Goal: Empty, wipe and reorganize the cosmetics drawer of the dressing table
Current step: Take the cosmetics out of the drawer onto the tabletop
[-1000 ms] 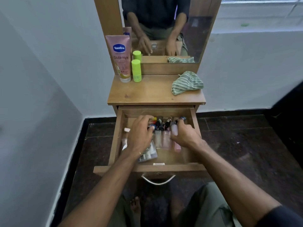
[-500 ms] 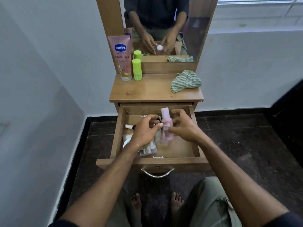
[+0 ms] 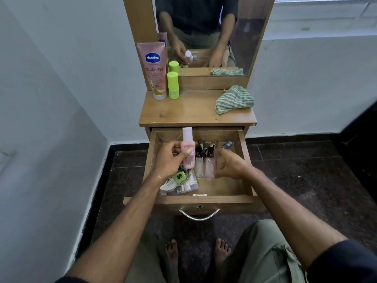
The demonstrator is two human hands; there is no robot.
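Observation:
The wooden drawer (image 3: 243,148) of the dressing table stands pulled out. My left hand (image 3: 170,160) grips a pink bottle (image 3: 187,146) with a pale cap, upright above the drawer's left half. My right hand (image 3: 229,165) hovers over the drawer's right side, fingers loosely curled, holding nothing. Below them lie two clear bottles (image 3: 205,167), several small dark bottles (image 3: 204,149) at the back, a blue item (image 3: 227,144), and a clear pouch (image 3: 183,183) with a green-labelled item and a white jar. A striped green cloth (image 3: 234,100) lies on the tabletop.
A pink Vaseline tube (image 3: 155,70) and a lime green bottle (image 3: 173,84) stand at the tabletop's back left, before the mirror (image 3: 204,27). White walls close in left and right. My bare feet (image 3: 195,254) are on the dark floor under the drawer's handle (image 3: 199,214).
The pink bottle has passed from between both hands into my left hand alone and moved left. My right hand let go and drew back to the right.

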